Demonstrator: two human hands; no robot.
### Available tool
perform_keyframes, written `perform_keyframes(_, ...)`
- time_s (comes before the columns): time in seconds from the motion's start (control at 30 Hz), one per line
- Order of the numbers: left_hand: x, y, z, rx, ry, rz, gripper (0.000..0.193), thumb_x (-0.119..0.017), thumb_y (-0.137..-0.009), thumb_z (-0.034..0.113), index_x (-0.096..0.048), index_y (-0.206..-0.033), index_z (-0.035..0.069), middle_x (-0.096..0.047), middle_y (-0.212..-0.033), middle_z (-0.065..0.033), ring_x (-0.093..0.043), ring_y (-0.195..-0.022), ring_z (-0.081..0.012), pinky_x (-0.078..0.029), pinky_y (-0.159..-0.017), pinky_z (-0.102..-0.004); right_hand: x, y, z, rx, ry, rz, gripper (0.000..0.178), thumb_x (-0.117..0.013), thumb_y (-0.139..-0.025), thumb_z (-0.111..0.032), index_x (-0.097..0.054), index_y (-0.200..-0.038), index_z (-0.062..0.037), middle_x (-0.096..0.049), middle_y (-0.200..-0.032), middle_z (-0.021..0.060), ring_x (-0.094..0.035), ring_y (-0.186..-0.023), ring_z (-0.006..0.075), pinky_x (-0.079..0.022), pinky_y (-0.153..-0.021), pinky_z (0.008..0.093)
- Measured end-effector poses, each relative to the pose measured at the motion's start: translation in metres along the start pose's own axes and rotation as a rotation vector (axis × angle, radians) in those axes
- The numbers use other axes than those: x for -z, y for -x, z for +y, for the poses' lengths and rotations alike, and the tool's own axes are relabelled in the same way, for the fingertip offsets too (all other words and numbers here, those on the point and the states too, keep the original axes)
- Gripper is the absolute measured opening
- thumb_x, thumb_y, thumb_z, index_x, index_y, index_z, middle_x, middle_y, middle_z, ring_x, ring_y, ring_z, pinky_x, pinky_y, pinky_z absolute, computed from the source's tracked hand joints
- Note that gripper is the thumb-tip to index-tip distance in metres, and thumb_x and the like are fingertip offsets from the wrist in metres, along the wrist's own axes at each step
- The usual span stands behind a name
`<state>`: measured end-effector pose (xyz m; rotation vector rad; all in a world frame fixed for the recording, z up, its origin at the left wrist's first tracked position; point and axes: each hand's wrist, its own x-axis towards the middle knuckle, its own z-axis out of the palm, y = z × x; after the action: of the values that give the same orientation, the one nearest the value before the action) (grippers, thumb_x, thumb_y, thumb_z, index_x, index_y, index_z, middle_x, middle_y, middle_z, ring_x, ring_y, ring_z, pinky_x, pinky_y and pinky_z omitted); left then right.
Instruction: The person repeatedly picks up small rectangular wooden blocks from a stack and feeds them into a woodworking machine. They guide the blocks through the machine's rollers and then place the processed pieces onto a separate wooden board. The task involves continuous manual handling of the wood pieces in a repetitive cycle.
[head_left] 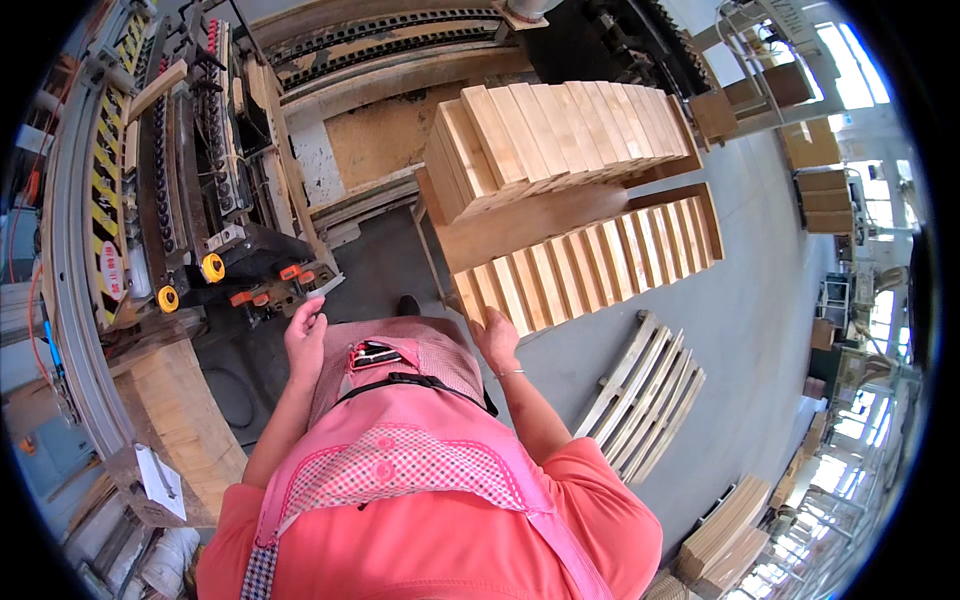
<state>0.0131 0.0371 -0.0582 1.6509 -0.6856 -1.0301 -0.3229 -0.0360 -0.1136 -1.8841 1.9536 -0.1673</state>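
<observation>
My right hand (497,342) is at the near end of a front row of wooden boards (590,260), its fingers closed round the end board. Behind that row, a taller stack of wooden boards (560,130) stands on the same wooden stand (540,225). My left hand (305,342) is raised beside the machine, fingers curled and nearly closed. A thin pale grey piece (326,288) shows just past its fingertips; whether the hand holds it cannot be made out. Near it are orange clamp-like parts (291,273) on the machine.
At the left stands a machine with a black-and-yellow striped bar (106,170) and yellow round knobs (212,267). A wooden slatted pallet (645,395) lies on the grey floor to the right. More stacked boards (725,530) are at lower right, and a wooden block stack (180,410) at lower left.
</observation>
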Motion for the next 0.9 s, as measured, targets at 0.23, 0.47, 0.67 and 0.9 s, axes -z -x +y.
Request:
perform_keyframes(0.23, 0.010, -0.017, 0.007, 0.033, -0.073, -0.062, 0.029, -0.052, -0.084, 0.003, -0.056, -0.113, 0.001, -0.058, -0.107, -0.0043, -0.053, -0.086, -0.0071, -0.041, -0.080, -0.0217, -0.035, 0.000, -0.022, -0.116, 0.064, 0.034, 0.048, -0.065, -0.072, -0.021, -0.047, -0.113, -0.0061, -0.056, -0.094, 0.0164, -0.060, -0.079, 0.0355, -0.048, -0.066, 0.0443)
perform_keyframes(0.47, 0.049, -0.049, 0.014, -0.024, -0.036, -0.155, 0.029, -0.051, -0.085, 0.003, -0.056, -0.113, 0.001, -0.059, -0.106, -0.0037, -0.054, -0.090, -0.0080, -0.041, -0.081, -0.0216, -0.062, 0.007, -0.046, -0.330, 0.120, 0.208, 0.054, -0.067, -0.070, -0.010, -0.041, -0.117, -0.0072, -0.051, -0.103, 0.0127, -0.055, -0.094, 0.0307, -0.049, -0.069, 0.0419)
perform_keyframes(0.67, 0.080, -0.064, 0.012, -0.019, -0.004, -0.196, 0.029, -0.051, -0.085, 0.003, -0.055, -0.113, 0.000, -0.059, -0.108, -0.0044, -0.054, -0.095, -0.0089, -0.041, -0.085, -0.0224, -0.068, 0.000, -0.059, -0.489, 0.122, 0.275, 0.040, -0.066, -0.070, -0.010, -0.047, -0.105, -0.0100, -0.050, -0.099, 0.0106, -0.054, -0.097, 0.0287, -0.047, -0.075, 0.0420)
perform_keyframes(0.9, 0.107, -0.068, 0.013, -0.035, -0.013, -0.200, 0.028, -0.051, -0.085, 0.002, -0.056, -0.112, 0.000, -0.059, -0.107, -0.0050, -0.054, -0.094, -0.0093, -0.041, -0.085, -0.0226, -0.065, 0.011, -0.058, -0.389, 0.239, 0.336, 0.042, -0.073, -0.060, -0.014, -0.050, -0.095, -0.0071, -0.050, -0.096, 0.0117, -0.048, -0.098, 0.0309, -0.046, -0.078, 0.0397)
